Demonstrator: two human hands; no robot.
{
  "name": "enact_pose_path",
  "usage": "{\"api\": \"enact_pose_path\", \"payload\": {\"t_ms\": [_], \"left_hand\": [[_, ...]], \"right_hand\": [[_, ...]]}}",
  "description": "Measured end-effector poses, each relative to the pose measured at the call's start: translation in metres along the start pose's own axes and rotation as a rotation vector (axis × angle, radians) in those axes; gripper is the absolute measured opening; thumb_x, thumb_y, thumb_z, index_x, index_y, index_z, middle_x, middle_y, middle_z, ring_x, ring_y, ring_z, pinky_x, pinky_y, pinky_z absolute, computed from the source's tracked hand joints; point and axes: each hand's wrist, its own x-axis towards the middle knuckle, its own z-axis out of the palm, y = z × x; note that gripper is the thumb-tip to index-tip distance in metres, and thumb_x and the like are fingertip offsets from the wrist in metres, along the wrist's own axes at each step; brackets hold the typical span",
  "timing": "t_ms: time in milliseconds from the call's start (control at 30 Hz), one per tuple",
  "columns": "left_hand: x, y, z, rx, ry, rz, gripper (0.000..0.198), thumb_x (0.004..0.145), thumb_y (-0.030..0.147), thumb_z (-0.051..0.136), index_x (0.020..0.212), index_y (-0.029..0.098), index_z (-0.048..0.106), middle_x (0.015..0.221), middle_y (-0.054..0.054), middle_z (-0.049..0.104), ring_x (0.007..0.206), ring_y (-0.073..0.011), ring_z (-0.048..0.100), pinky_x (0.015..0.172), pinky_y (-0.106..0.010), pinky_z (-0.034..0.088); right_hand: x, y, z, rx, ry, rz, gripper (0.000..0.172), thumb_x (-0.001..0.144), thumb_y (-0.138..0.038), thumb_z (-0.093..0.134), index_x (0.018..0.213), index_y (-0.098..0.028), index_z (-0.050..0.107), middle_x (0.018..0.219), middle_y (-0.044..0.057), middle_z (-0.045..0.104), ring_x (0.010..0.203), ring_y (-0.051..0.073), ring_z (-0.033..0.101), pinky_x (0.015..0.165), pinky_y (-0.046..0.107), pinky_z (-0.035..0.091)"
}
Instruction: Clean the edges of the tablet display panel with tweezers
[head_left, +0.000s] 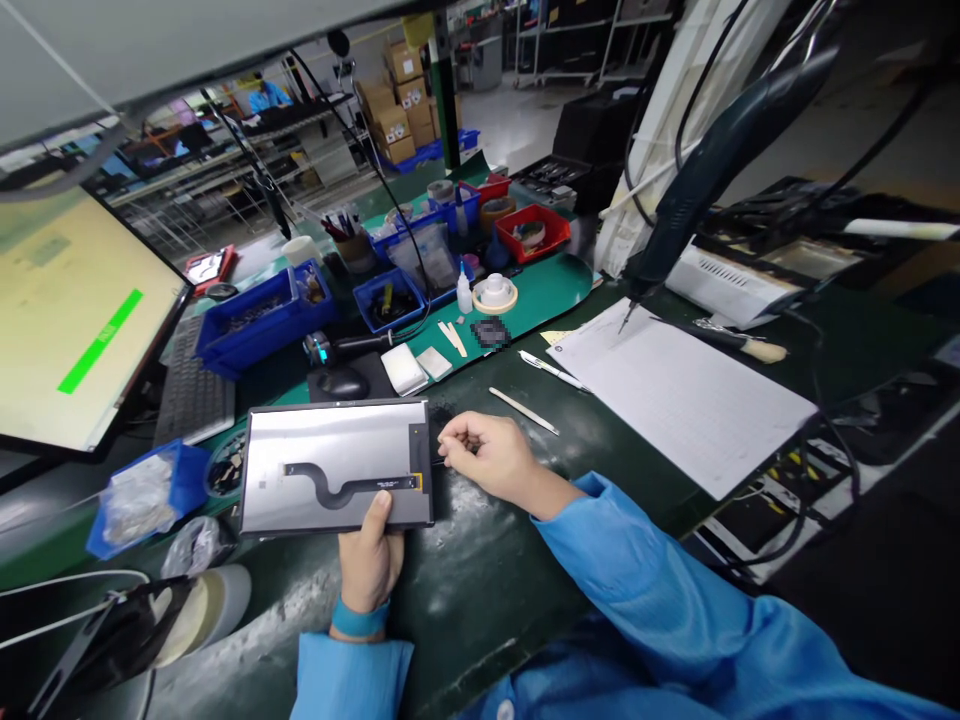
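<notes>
A tablet display panel (300, 440) with a silvery back is held up by my left hand (370, 560). The thumb presses on its lower front edge, and the other fingers are hidden behind it. Across the silver face runs a black curved flex cable (330, 490), ending near the panel's right edge. My right hand (487, 455) is just right of the panel, apart from it, with thumb and fingertips pinched together. Whatever may be between those fingertips is too small to make out.
A white paper sheet (690, 400), a pen (555, 371) and a pale stick (523, 410) lie to the right. Above the sheet hangs an electric screwdriver (675, 220). Blue parts bins (255, 340), a scanner (352, 345) and a mouse (341, 384) stand behind the panel. A monitor (82, 320) is left.
</notes>
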Motion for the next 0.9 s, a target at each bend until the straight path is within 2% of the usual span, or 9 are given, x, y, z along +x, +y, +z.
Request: {"api": "enact_pose_path", "payload": {"t_ms": [200,333,400,533,633,733,800,900], "left_hand": [[0.003,0.004,0.001,-0.023,0.009,0.019,0.068,0.067,0.035,0.090,0.129,0.028,0.063,0.133,-0.005,0.067,0.126,-0.0273,0.062,0.117,-0.051,0.045],[0.006,0.003,-0.003,0.008,-0.005,0.037,0.068,0.071,0.036,0.087,0.133,0.029,0.060,0.132,-0.005,0.067,0.124,-0.0265,0.063,0.116,-0.051,0.046],[0.006,0.001,-0.005,0.032,-0.009,0.054,0.069,0.072,0.036,0.086,0.135,0.029,0.059,0.132,-0.006,0.068,0.124,-0.0264,0.063,0.116,-0.051,0.046],[0.006,-0.003,-0.010,0.106,-0.020,0.094,0.071,0.073,0.040,0.086,0.136,0.028,0.058,0.136,-0.007,0.065,0.127,-0.0265,0.062,0.118,-0.050,0.042],[0.007,-0.005,-0.016,0.224,-0.047,0.148,0.070,0.074,0.045,0.084,0.136,0.024,0.059,0.136,-0.009,0.065,0.129,-0.0276,0.060,0.122,-0.050,0.037],[0.009,-0.004,-0.026,0.511,-0.083,0.241,0.059,0.073,0.050,0.083,0.120,0.018,0.069,0.121,-0.010,0.071,0.124,-0.0301,0.062,0.124,-0.051,0.033],[0.010,-0.003,-0.031,0.669,-0.119,0.282,0.051,0.071,0.054,0.083,0.104,0.017,0.075,0.111,-0.011,0.073,0.115,-0.0321,0.066,0.123,-0.053,0.034],[0.012,-0.002,-0.035,0.745,-0.170,0.271,0.046,0.069,0.060,0.080,0.085,0.017,0.077,0.097,-0.011,0.075,0.100,-0.0326,0.070,0.118,-0.056,0.039]], "right_hand": [[-0.001,-0.008,-0.008,-0.069,-0.173,-0.162,0.009,0.080,-0.016,0.064,0.082,-0.018,0.072,0.072,0.001,0.073,0.061,0.012,0.065,0.059,0.020,0.050],[-0.001,-0.006,-0.008,-0.072,-0.234,-0.120,0.009,0.080,-0.015,0.064,0.082,-0.019,0.072,0.073,0.000,0.073,0.063,0.013,0.066,0.060,0.022,0.050],[0.000,-0.001,-0.006,-0.082,-0.165,-0.027,0.009,0.083,-0.018,0.064,0.085,-0.020,0.072,0.076,0.001,0.074,0.066,0.014,0.067,0.062,0.024,0.051],[0.007,0.011,-0.002,0.038,0.086,0.181,0.016,0.089,-0.031,0.062,0.096,-0.021,0.072,0.081,0.003,0.074,0.067,0.016,0.069,0.061,0.026,0.054],[0.011,0.012,-0.001,0.236,0.123,0.263,0.028,0.088,-0.042,0.066,0.104,-0.020,0.069,0.083,0.003,0.073,0.063,0.014,0.068,0.057,0.025,0.055],[0.012,0.009,0.000,0.370,0.055,0.298,0.042,0.079,-0.048,0.077,0.109,-0.020,0.067,0.086,0.001,0.072,0.062,0.012,0.066,0.056,0.024,0.055],[0.013,0.007,0.000,0.404,0.004,0.327,0.042,0.073,-0.050,0.082,0.098,-0.019,0.067,0.081,0.000,0.070,0.060,0.011,0.064,0.057,0.023,0.055],[0.014,0.008,-0.001,0.407,-0.059,0.376,0.041,0.074,-0.056,0.080,0.077,-0.018,0.064,0.065,-0.003,0.066,0.057,0.011,0.063,0.058,0.024,0.055]]}}
